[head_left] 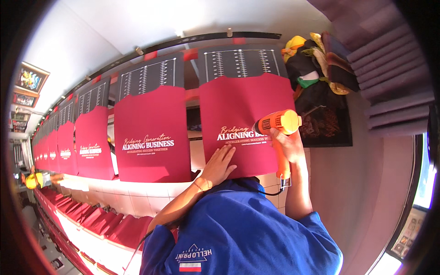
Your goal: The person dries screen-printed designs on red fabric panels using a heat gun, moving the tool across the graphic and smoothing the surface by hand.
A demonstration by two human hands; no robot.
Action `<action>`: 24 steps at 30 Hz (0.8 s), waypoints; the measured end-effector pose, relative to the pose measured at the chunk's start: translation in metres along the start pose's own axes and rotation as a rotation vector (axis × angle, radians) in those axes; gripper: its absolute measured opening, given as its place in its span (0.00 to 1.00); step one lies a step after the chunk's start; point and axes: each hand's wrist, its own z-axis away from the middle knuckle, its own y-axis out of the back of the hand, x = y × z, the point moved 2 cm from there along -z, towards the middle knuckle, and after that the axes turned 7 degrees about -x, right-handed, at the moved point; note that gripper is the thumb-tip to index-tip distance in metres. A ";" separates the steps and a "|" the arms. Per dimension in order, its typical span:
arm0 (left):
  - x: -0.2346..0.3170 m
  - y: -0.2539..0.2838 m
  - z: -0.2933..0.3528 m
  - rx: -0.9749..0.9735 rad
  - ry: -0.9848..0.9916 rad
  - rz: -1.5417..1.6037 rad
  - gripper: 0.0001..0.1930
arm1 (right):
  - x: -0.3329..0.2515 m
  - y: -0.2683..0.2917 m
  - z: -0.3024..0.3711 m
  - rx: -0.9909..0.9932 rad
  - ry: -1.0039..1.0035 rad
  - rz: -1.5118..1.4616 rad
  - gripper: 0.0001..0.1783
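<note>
My right hand (288, 145) grips the handle of an orange heat gun (277, 123) with a yellow rear cap. Its nozzle points left at the white lettering on a maroon fabric piece (238, 103). That piece lies over a dark board (240, 62) marked with white ruler lines. My left hand (221, 166) rests flat, fingers spread, on the fabric's lower edge, just left of the gun. A black cord (275, 192) hangs from the gun's handle. My blue shirt (247, 233) fills the lower middle.
More maroon printed pieces, such as the neighbouring one (153, 137), hang on a row of boards running off to the left. Folded maroon pieces (105, 224) lie below a white tiled ledge (137, 197). A heap of cloths (316, 64) and grey ribbed foam (394, 78) sit at right.
</note>
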 end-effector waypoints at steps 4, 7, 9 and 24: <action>-0.013 0.013 0.029 -0.007 -0.018 0.094 0.26 | 0.001 -0.054 -0.003 -0.130 -0.074 -0.045 0.25; -0.030 0.028 0.053 0.006 -0.008 0.155 0.19 | 0.004 -0.093 -0.005 -0.180 -0.100 -0.048 0.24; -0.044 0.045 0.068 -0.111 0.067 0.272 0.17 | 0.011 -0.120 -0.007 -0.209 -0.054 -0.043 0.24; -0.247 0.187 0.261 0.105 0.101 0.528 0.09 | 0.037 -0.351 0.000 0.022 -0.124 -0.057 0.30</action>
